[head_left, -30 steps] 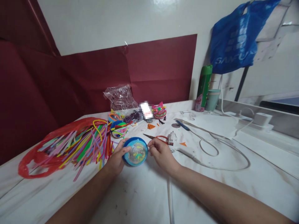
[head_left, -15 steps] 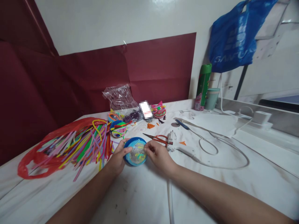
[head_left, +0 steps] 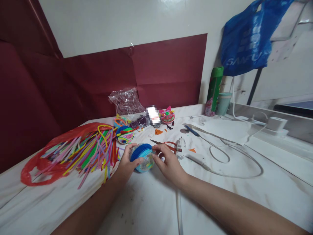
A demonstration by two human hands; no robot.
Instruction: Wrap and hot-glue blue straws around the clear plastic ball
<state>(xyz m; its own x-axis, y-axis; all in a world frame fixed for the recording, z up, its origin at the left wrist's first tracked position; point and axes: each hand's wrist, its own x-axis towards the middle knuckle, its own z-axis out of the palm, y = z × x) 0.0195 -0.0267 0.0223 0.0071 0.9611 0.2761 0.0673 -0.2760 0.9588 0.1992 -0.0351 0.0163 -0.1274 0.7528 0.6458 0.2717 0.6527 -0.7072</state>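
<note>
A round clear ball wrapped with dark and light blue fuzzy pipe cleaners is held just above the table, tilted. My left hand is closed round its left side, thumb across the front. With bent fingers, my right hand grips the ball's right edge; whether it also pinches something small cannot be made out. Through the clear part, yellow and green bits show. Just past my right hand lie orange-handled scissors and a white glue gun, partly overlapped.
On the left, a red plastic bag holds many coloured pipe cleaners. Decorated balls and a pink one stand behind. A blue-handled tool and its looping cable lie right. A green can and cup stand at the back.
The ball has been turned in my hands: more of its dark blue band now faces me, and the clear part has swung toward the lower right. Both hands still hold it.
</note>
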